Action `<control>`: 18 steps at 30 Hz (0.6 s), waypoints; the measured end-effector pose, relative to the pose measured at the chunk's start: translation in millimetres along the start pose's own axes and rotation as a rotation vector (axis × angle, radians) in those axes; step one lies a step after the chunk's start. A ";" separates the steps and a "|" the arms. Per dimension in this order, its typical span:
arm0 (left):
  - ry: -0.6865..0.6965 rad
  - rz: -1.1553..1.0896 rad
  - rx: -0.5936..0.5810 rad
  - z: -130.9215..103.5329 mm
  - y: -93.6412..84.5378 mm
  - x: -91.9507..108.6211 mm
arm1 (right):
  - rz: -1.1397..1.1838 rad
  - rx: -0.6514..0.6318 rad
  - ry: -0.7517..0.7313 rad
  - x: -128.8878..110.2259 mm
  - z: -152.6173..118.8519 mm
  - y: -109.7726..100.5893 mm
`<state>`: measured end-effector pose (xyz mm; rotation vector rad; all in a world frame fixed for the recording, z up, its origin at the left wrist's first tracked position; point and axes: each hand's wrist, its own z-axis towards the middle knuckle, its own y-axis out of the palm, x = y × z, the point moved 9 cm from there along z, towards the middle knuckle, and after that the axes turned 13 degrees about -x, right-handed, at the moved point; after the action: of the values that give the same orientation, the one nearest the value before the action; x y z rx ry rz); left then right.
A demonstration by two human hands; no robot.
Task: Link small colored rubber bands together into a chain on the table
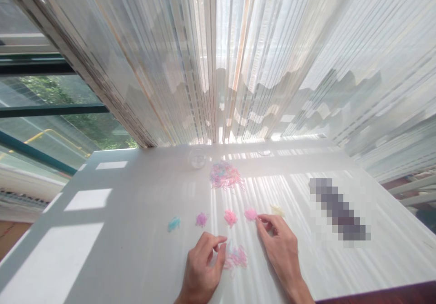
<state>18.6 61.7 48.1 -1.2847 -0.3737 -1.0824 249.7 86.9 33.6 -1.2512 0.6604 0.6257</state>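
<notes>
Whether the right hand (pixel 281 241), beside pink pieces (pixel 250 213), or the left hand (pixel 201 264) pinches anything, I cannot tell

One surface (pixel 143 195) carries seven piles of strands: five single-coloured, one teal pile (pixel 174 223), one purple pile (pixel 201 219), one coral pile (pixel 230 218), one pink pile (pixel 250 214) and one yellow pile (pixel 278 210), plus one larger mixed pile (pixel 225 175) and one smaller mixed pile (pixel 238 257). There are one clear container (pixel 197 160), one pixelated dark object (pixel 340 213), apparently one lid (pixel 264 152), one left hand (pixel 205 265) and one right hand (pixel 281 245).
</notes>
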 end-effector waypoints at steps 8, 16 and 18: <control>0.020 0.026 -0.008 1.4 -0.6 2.8 | 0.067 -0.067 -0.086 -22.3 -4.0 4.9; -0.023 0.032 0.025 -1.5 -0.1 -6.0 | 0.139 -0.227 -0.150 -52.2 -7.1 36.7; -0.052 0.041 0.045 -2.1 -0.8 -10.0 | 0.157 -0.250 -0.184 -58.3 -9.5 39.8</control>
<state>12.4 64.3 40.3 -1.2767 -0.4071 -1.0028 180.6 81.7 49.9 -1.3605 0.5408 0.9649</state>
